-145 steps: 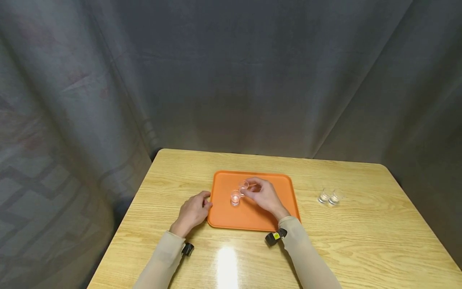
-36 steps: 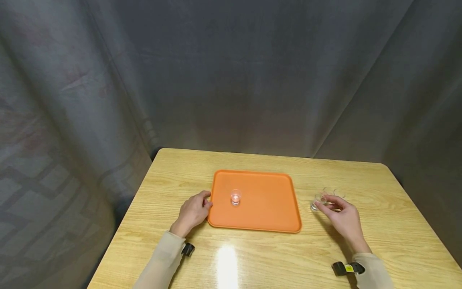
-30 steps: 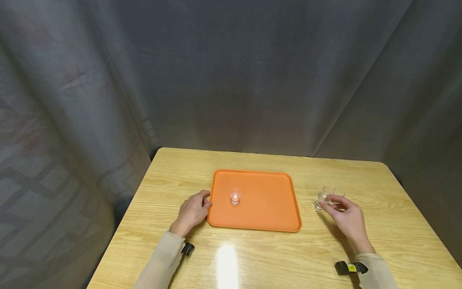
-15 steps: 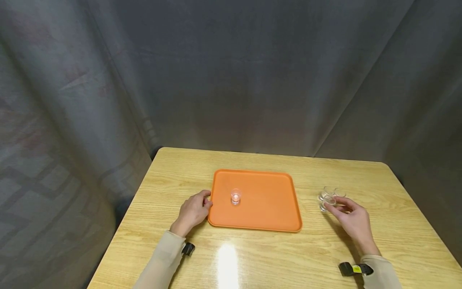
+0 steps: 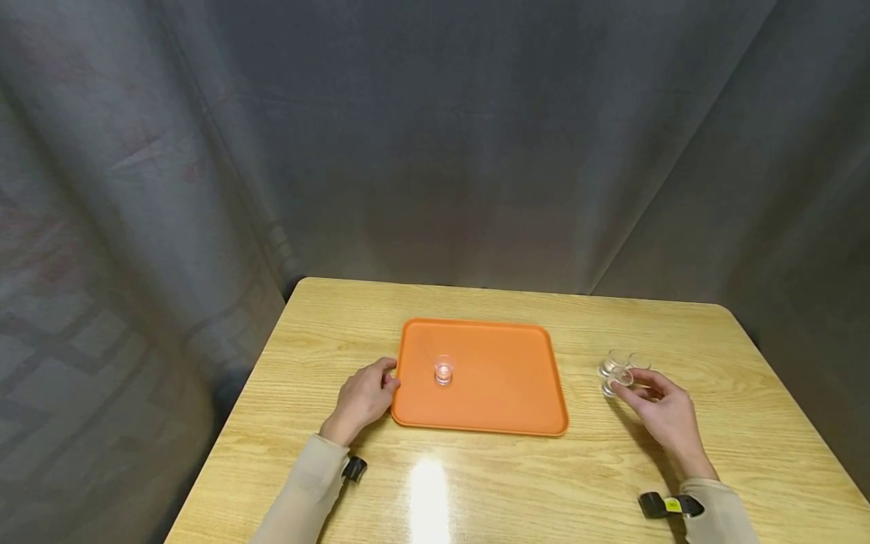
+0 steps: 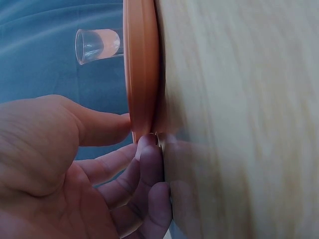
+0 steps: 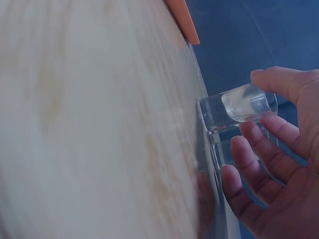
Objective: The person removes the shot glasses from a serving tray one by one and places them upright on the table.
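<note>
My right hand (image 5: 659, 412) pinches a small clear shot glass (image 7: 237, 107) near its rim, thumb on one side and forefinger on the other. The glass stands upright, its base at the table. Right behind it are two more shot glasses (image 5: 609, 366), partly overlapped by the held one and the fingers. My left hand (image 5: 365, 397) holds the left edge of an orange tray (image 5: 489, 378); in the left wrist view the thumb rests at the rim and the fingertips curl in below it. Another shot glass (image 5: 444, 370) stands upright on the tray's left half.
The wooden table (image 5: 489, 483) extends around the tray, with a bright light reflection near its front. A dark grey curtain (image 5: 435, 151) hangs behind the table and along both sides. Each wrist wears a black camera strap (image 5: 669, 506).
My right hand has taken one shot glass off the tray and carried it right, setting it down in front of the two others. The left hand has stayed at the tray's edge.
</note>
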The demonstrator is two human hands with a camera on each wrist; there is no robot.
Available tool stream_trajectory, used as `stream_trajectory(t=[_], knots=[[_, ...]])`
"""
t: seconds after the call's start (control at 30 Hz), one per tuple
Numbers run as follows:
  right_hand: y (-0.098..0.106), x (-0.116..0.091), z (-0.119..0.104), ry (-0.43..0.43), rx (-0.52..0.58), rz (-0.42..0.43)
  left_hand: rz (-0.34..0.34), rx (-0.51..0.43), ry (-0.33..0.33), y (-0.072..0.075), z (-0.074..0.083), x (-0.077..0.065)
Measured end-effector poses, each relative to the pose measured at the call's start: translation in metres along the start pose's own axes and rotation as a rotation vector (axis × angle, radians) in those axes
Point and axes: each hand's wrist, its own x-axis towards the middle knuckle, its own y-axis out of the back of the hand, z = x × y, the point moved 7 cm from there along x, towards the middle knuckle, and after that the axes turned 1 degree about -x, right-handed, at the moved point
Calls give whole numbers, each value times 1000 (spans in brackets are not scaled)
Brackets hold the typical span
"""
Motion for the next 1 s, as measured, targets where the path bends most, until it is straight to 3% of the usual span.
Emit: stream_trajectory(t=[0.83,1.0], knots=[[4,-1,0,10,36,10,-3,9,-4,0,-1,1],[12,-3,-7,50,34,50,-6,13,-3,0,-1,1]])
